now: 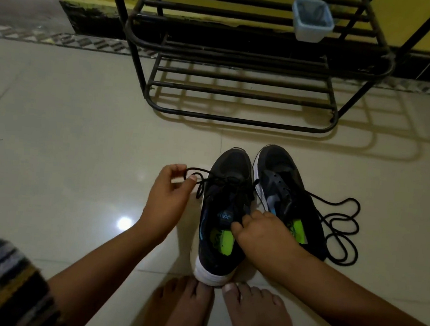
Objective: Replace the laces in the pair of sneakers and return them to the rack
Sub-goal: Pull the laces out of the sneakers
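Your left hand [167,200] pinches a loop of the black lace [202,178] tied on the left sneaker [223,213], which stands on the tiled floor [67,135] with its heel against your bare toes [225,292]. Your right hand [259,231] pinches at that shoe's tongue. The right sneaker [284,193] touches it alongside, unlaced, with a loose lace [344,228] coiled just beside. The rack [241,92] stands beyond, holding a small blue tub [313,20].
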